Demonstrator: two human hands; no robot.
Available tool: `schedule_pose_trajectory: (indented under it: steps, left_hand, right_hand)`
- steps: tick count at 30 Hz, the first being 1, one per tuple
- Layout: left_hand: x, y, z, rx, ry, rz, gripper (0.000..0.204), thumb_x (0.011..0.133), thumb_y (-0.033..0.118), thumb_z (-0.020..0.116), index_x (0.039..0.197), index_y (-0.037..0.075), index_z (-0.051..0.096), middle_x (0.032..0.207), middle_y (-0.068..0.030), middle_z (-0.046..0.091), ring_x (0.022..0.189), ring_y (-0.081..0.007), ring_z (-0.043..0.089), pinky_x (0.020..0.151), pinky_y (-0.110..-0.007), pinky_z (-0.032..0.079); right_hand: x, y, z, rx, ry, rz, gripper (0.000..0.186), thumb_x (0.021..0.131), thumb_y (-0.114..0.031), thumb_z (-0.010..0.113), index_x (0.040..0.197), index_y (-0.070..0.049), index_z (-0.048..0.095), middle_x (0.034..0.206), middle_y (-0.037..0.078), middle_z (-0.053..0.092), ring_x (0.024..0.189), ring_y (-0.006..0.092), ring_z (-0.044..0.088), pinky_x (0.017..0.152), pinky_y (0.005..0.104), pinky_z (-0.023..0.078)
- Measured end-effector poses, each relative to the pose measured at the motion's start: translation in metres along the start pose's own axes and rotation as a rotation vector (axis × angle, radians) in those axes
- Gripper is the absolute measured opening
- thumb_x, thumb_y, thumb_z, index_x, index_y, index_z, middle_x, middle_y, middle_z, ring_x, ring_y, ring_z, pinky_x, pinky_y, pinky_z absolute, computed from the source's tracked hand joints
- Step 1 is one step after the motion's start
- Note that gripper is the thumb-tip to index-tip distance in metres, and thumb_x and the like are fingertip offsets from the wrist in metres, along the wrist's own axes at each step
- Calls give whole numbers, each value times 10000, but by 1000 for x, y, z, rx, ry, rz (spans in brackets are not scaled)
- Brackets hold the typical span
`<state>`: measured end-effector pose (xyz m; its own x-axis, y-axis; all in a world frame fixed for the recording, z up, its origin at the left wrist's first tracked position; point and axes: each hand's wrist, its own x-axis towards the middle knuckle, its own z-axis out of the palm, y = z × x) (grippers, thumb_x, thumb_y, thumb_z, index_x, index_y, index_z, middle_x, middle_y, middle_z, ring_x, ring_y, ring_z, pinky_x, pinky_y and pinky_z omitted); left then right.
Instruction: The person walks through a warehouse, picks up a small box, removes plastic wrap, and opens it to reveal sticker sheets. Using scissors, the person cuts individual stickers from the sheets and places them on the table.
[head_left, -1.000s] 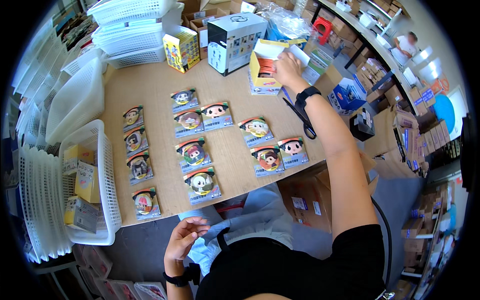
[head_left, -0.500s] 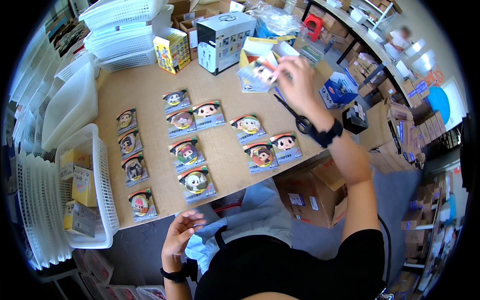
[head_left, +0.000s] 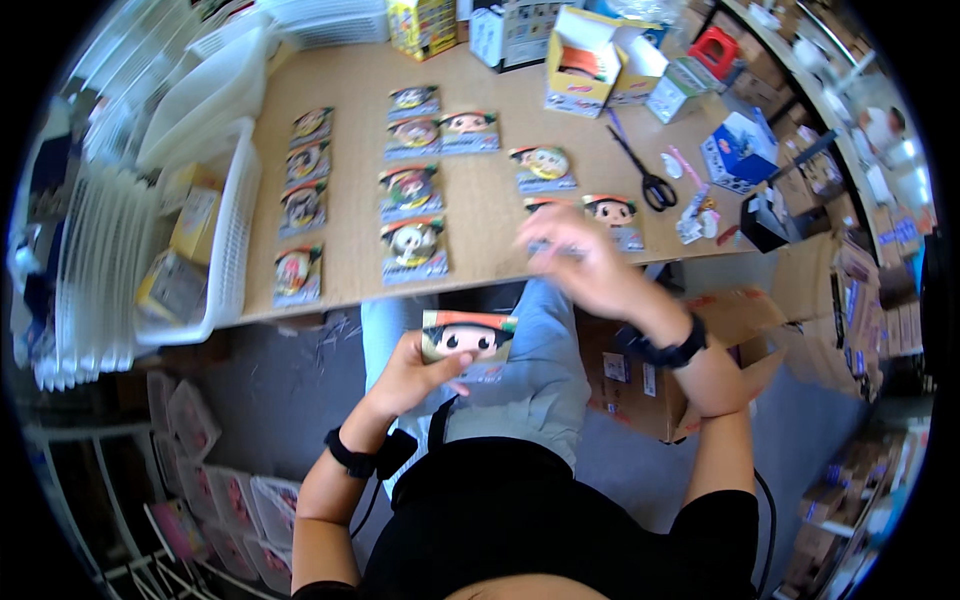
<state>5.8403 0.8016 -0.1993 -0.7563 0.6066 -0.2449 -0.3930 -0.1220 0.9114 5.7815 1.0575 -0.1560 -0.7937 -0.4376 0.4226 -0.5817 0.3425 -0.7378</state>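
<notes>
My left hand (head_left: 405, 375) is closed on a flat packet (head_left: 468, 342) with a large-eyed cartoon face, above my lap just off the table's front edge. My right hand (head_left: 585, 255), blurred by motion, hangs over the front edge and partly covers a cartoon packet (head_left: 548, 207); its fingers are too smeared to read. Beside that lies another face packet (head_left: 614, 217), with a round-badge packet (head_left: 543, 167) farther back. More packets lie in a middle group (head_left: 412, 247) and in a column on the left (head_left: 303, 207). An open yellow-and-white box (head_left: 578, 88) at the back holds a similar packet.
Black scissors (head_left: 655, 190) lie right of the packets, near small wrapped trinkets (head_left: 695, 222). A blue-and-white box (head_left: 742, 155) and a black box (head_left: 768, 217) stand at the right edge. A white basket (head_left: 240, 230) with yellow boxes stands at left. Below right is a cardboard carton (head_left: 640, 390).
The face packet has passed from my right hand, by the open box, into my left hand. My right hand has come back toward me. The view has tilted down.
</notes>
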Motion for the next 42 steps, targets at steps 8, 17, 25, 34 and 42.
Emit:
schedule_pose_trajectory:
  steps: [8, 17, 25, 34, 42]
  left_hand:
    - [-18, 9, 26, -87, 104, 73, 294, 822, 132, 617, 1083, 3, 577, 1023, -96, 630, 907, -161, 606, 619, -272, 556]
    - [11, 22, 45, -199, 95, 30, 342, 791, 139, 659, 1098, 23, 561, 1004, -84, 632, 930, -175, 607, 654, -334, 566]
    - [42, 17, 53, -225, 26, -42, 308, 799, 109, 645, 1075, 0, 565, 969, -82, 633, 869, -185, 624, 627, -335, 572]
    - [27, 32, 35, -85, -130, -32, 352, 815, 107, 628, 1148, 24, 545, 953, -62, 621, 795, -121, 598, 555, -252, 552]
    - [8, 28, 1, -6, -152, -68, 328, 816, 92, 622, 1125, 5, 551, 928, -61, 633, 748, -81, 590, 517, -208, 511]
  right_hand:
    - [-76, 183, -147, -959, 320, 308, 253, 665, 4, 657, 897, -25, 561, 781, 123, 587, 694, 229, 598, 633, 315, 482]
    - [-55, 172, -169, -484, 106, 706, 400, 669, -11, 636, 1044, -94, 526, 841, 90, 595, 707, 170, 599, 593, 292, 458]
    - [-98, 75, -165, 274, 306, 683, 410, 742, 15, 622, 1115, -47, 461, 870, 76, 569, 815, 153, 596, 711, 256, 467]
    - [-104, -20, -78, 482, -14, 709, 395, 725, 18, 661, 1095, -4, 523, 853, 77, 620, 791, 128, 609, 717, 258, 495]
    - [-96, -43, -7, 251, -263, 550, 365, 670, 17, 708, 1008, 23, 572, 812, 80, 593, 705, 122, 575, 622, 255, 462]
